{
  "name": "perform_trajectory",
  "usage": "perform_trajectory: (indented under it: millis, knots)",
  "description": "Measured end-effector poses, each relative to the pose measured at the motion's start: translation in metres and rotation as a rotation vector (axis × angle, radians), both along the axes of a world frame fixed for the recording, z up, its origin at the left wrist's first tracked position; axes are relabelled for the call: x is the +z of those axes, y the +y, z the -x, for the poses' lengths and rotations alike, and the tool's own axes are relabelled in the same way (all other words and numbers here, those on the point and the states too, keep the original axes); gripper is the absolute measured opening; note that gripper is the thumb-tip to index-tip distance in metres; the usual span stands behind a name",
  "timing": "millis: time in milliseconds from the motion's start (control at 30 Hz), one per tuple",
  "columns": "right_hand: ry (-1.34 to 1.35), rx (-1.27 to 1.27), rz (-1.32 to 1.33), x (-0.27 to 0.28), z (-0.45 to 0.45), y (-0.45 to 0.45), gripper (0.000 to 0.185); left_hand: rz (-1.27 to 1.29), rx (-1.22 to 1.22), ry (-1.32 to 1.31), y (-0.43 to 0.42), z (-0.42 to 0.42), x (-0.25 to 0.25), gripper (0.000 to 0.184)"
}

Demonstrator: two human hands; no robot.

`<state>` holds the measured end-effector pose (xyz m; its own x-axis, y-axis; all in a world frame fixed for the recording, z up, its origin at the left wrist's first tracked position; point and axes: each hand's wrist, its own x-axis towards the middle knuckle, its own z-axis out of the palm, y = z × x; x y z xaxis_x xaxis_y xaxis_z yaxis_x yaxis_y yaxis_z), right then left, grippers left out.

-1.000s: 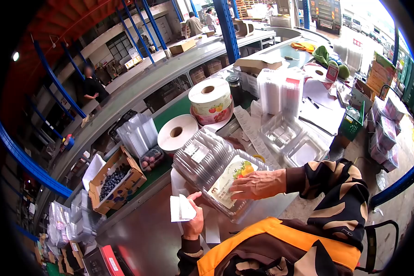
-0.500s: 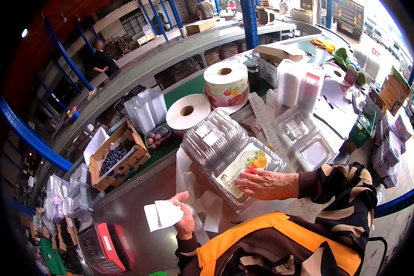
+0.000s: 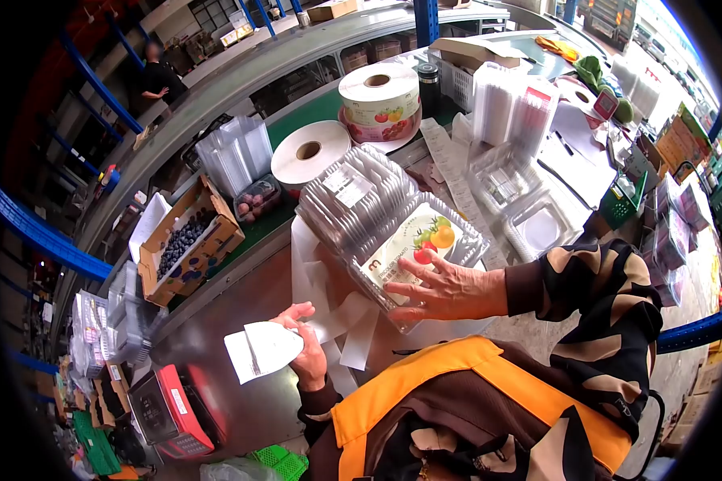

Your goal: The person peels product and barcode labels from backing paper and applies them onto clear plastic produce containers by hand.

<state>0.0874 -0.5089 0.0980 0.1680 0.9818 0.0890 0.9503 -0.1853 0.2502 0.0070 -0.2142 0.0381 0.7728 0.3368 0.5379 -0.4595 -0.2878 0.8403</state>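
Observation:
My left hand (image 3: 306, 353) holds folded white paper (image 3: 262, 351) above the metal tabletop, the paper sticking out to its left. My right hand (image 3: 445, 289) lies with fingers spread on the lower part of a tomato label (image 3: 409, 244), which sits on the front stack of clear plastic containers (image 3: 465, 232). Behind and left of it is a second stack of clear containers (image 3: 353, 188) with a small white sticker. Strips of white backing paper (image 3: 359, 330) hang between my hands.
Label rolls (image 3: 379, 100) and a flat white roll (image 3: 310, 151) stand behind. At left are a grape box (image 3: 186, 240), clear trays (image 3: 234, 152) and a red scale (image 3: 172, 409). Open clear containers (image 3: 537, 224) lie at right. A person (image 3: 162, 80) stands across the conveyor.
My right hand's fingers have spread wider on the label. My left hand has moved left and down with the folded paper. The view has shifted, bringing more of the red scale into sight.

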Motion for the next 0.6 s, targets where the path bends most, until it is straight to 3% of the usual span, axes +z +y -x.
perform_trajectory:
  millis: [233,333,433,500,533,600]
  knots:
    - [-0.103,0.009,-0.099,-0.012,0.003,-0.002,0.068,0.038,0.013,0.028,0.001,0.01,-0.002,0.024]
    - [-0.055,0.03,-0.118,0.023,-0.005,0.005,0.068,0.053,0.002,0.016,-0.001,0.012,-0.003,0.022]
    - [-0.084,-0.02,-0.229,0.05,-0.03,0.017,0.065,-0.091,-0.06,0.056,-0.005,0.011,0.003,0.021]
    - [0.042,-0.12,-0.261,0.051,-0.045,0.032,0.063,-0.279,-0.233,0.122,-0.025,0.003,0.027,0.013]
    - [0.087,-0.127,-0.339,0.049,-0.051,0.042,0.063,-0.53,-0.244,0.031,-0.037,-0.006,0.03,0.015]
    - [0.201,-0.15,-0.478,0.061,-0.063,0.054,0.044,-0.718,-0.279,0.024,-0.059,-0.021,0.03,0.025]
